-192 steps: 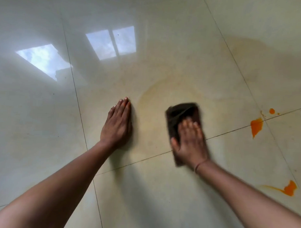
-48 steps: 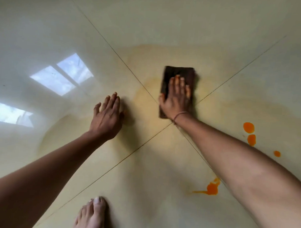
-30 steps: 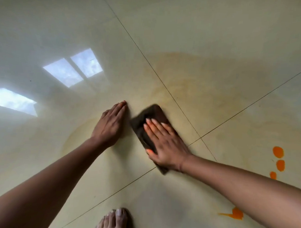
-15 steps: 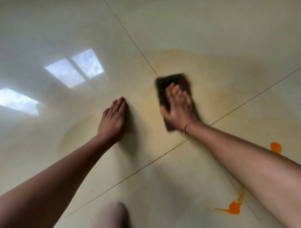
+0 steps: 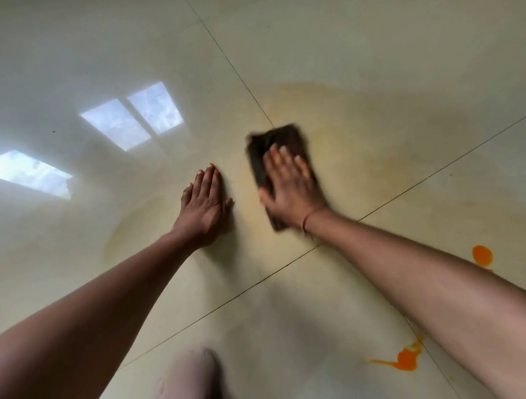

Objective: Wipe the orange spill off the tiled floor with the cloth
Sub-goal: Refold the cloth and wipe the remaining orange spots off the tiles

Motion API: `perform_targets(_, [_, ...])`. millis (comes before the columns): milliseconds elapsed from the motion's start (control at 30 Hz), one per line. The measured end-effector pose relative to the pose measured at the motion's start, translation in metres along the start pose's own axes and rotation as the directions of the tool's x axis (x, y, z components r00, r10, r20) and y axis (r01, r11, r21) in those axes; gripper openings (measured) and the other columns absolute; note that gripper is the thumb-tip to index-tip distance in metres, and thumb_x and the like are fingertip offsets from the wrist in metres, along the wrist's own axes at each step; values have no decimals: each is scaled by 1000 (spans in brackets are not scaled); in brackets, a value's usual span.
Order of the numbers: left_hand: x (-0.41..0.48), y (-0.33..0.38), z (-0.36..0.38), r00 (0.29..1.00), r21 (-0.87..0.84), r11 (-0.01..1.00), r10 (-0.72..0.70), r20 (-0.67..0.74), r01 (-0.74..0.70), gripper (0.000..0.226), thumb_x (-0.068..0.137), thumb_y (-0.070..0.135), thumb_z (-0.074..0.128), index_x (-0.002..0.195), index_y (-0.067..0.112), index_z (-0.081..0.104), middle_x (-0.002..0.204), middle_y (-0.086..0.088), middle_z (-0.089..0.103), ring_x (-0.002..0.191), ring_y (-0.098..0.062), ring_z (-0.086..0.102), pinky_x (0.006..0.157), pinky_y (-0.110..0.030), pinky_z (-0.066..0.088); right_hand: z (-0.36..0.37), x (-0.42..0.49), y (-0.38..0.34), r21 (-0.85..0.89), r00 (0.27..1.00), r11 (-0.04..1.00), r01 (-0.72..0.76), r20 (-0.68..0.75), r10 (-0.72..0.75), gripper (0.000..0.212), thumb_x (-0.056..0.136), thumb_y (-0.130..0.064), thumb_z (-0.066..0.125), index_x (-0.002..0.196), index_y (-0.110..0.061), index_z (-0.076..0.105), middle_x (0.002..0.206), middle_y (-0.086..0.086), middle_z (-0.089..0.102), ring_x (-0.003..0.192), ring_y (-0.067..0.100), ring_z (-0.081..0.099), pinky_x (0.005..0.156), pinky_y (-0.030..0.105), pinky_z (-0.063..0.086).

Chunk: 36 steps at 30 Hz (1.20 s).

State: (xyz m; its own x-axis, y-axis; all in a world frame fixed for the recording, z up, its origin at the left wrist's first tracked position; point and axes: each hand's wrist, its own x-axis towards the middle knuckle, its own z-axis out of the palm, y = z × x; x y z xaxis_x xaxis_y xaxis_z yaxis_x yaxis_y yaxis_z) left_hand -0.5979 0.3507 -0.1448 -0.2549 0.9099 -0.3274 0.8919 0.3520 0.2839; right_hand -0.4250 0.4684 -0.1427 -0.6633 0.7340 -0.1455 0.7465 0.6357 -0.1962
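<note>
- Starting nearest: a blurred pale shape (image 5: 190,376) at the bottom edge, knee or foot, cannot tell which. Best kept off the wet patch.
- Thick orange splat (image 5: 405,361) low on the right, partly behind the right forearm. Untouched and well apart from the cloth.
- 1 round orange drop (image 5: 482,255) farther right, just past the same forearm. Also untouched.
- Left hand (image 5: 203,203) lies palm down on the tiled floor (image 5: 320,52), fingers (image 5: 210,179) straight and close together, holding nothing. I read it as a brace, which frees the other arm to press.
- Right hand (image 5: 292,185) is just beside it, on top of the dark cloth (image 5: 275,140). Its fingers (image 5: 282,158) are stretched flat over the fabric, pressing rather than gripping. It is motion-blurred, so probably mid-stroke.
- The cloth is folded to a rectangle, flat on the floor near where 2 grout lines (image 5: 252,285) cross. Its far end shows beyond the fingertips.
- A pale yellow film (image 5: 362,137) spreads over the tiles around and beyond the cloth. Judgement: the spill here is thinned to residue, with 2 thick spots yet to do.
- Technique:
  - Use firm, flat pressure and overlapping strokes.
  - Work from the film's outer edge inward.
  - Turn to a clean face before the orange blots so they lift instead of smearing.
  - Run along the grout, where colour may lodge.
- Farthest: window reflections (image 5: 133,114) on the glossy tile, handy for spotting streaks.
</note>
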Motion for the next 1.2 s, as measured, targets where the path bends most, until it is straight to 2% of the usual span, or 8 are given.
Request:
perform_targets(100, [-2, 6, -7, 999, -2, 1000, -4, 39, 4, 68, 102, 44, 21, 153, 10, -8, 160, -6, -16, 147, -21, -15, 118, -39, -4, 13, -66, 20, -11, 940, 942, 336, 62, -335, 78, 86, -54, 32, 152, -14, 25, 160, 8, 20, 147, 23, 16, 118, 43, 14])
perform_targets(267, [-4, 36, -9, 998, -5, 999, -42, -43, 42, 66, 102, 37, 29, 153, 7, -1, 161, -10, -8, 148, -26, -7, 118, -46, 0, 5, -59, 47, 110, 932, 940, -322, -141, 335, 79, 85, -54, 28, 150, -10, 30, 158, 12, 24, 146, 26, 20, 117, 41, 10])
perform_targets(433, [-30, 118, 15, 967, 20, 967, 255, 27, -256, 62, 100, 37, 19, 154, 10, 4, 161, -6, -7, 148, -24, -6, 118, -43, 0, 23, -178, 60, 28, 997, 998, -50, -55, 52, 75, 87, -51, 38, 151, -13, 29, 158, 10, 26, 145, 25, 25, 117, 42, 16])
perform_targets(567, [-39, 165, 44, 929, 55, 931, 353, 108, -360, 62, 100, 35, 25, 154, 10, 5, 161, -8, -3, 148, -23, -4, 118, -42, 1, 3, -144, 113, 89, 839, 855, -511, -166, 519, 77, 86, -54, 30, 149, -9, 32, 157, 12, 28, 145, 26, 24, 117, 40, 12])
perform_targets(767, [-39, 164, 54, 927, 113, 924, 349, 140, -365, 72, 95, 48, 13, 153, 10, -8, 160, -9, -14, 146, -24, -16, 118, -43, -7, 23, -246, 90, 59, 954, 957, -285, -76, 289, 76, 87, -52, 38, 151, -12, 29, 159, 8, 23, 147, 22, 18, 118, 40, 13])
perform_targets(900, [-38, 166, 57, 927, 159, 917, 346, 148, -367, 72, 98, 49, 14, 152, 9, -12, 158, -10, -19, 146, -25, -17, 119, -46, -5, 0, -192, 129, 73, 773, 783, -618, -121, 622, 77, 88, -53, 31, 152, -11, 25, 160, 10, 20, 148, 24, 15, 119, 42, 10])
perform_targets(1100, [-55, 192, 59, 913, 79, 912, 392, 113, -402, 69, 101, 41, 28, 153, 10, -4, 160, -9, -13, 147, -25, -11, 119, -45, -2, 32, -314, 67, 50, 942, 944, -327, -60, 330, 75, 90, -51, 39, 153, -12, 24, 160, 8, 17, 148, 23, 17, 119, 41, 14])
perform_targets(1200, [-67, 210, 80, 885, 57, 887, 450, 120, -458, 67, 100, 40, 25, 153, 10, -4, 160, -8, -9, 147, -21, -11, 118, -41, -6, 24, -277, 103, 59, 837, 851, -522, -153, 525, 75, 87, -51, 40, 150, -10, 31, 158, 10, 24, 146, 24, 22, 118, 41, 16])
